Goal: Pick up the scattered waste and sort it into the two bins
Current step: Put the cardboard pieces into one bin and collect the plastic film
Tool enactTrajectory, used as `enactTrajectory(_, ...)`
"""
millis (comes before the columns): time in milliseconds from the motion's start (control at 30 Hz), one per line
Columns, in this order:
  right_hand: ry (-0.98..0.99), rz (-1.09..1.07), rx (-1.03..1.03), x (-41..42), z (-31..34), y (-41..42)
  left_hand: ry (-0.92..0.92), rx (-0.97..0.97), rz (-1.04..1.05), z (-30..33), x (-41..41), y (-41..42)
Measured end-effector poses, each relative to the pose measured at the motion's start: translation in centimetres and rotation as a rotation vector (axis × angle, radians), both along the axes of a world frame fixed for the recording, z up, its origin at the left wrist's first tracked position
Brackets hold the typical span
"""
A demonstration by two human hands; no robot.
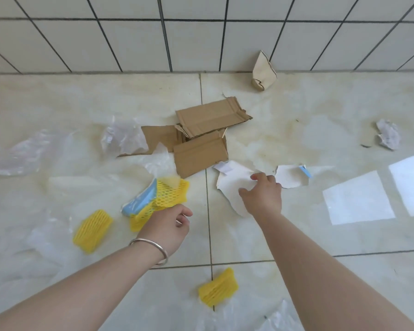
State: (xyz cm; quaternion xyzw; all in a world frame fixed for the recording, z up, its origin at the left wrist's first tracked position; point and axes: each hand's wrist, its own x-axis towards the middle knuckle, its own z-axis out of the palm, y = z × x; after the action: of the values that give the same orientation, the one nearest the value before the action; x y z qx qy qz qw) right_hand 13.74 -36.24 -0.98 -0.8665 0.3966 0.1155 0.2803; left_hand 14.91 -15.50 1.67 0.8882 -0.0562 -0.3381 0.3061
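Gathering waste off the floor (296,235), bins out of view: my left hand (167,225) clutches yellow foam netting (170,194) with a blue wrapper (141,200), freeing my right hand (263,194), whose curled fingers pinch the torn white paper (234,180) lying by the cardboard scraps (201,134).

Glossy marble floor (320,235) meets white tiled wall (129,44).

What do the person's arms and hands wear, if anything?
Both forearms are bare; no sleeves show. The left hand has a thin silver bangle at its wrist. The right hand wears nothing visible: no glove, ring or watch.
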Motion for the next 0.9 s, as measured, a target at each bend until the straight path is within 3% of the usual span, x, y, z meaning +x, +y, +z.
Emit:
enactTrajectory(133, 0.107, 0.184, -0.143, 2.5, -0.7, -0.6, -0.007, -0.048, 0.032, -0.3, 1.2, -1.3)
enactTrajectory(267, 0.169, 0.246, -0.148, 3.4, -0.8, -1.2, -0.055, -0.098, 0.070, -0.1, 3.3, -3.1)
enactTrajectory(433, 0.263, 0.343, -0.187, 3.6, -0.5, -1.2, -0.349, -0.089, 0.106, 0.7, 8.3, -5.6)
enactTrajectory(700, 0.156, -0.002, 0.056, 0.1, -0.3, -1.1, -0.419, 0.201, -0.280, -1.3, 13.6, -7.5)
enactTrajectory(900, 0.037, -0.155, 0.269, -1.5, 1.0, -2.2, -0.455, 0.315, -0.370, -2.6, 13.7, -8.1)
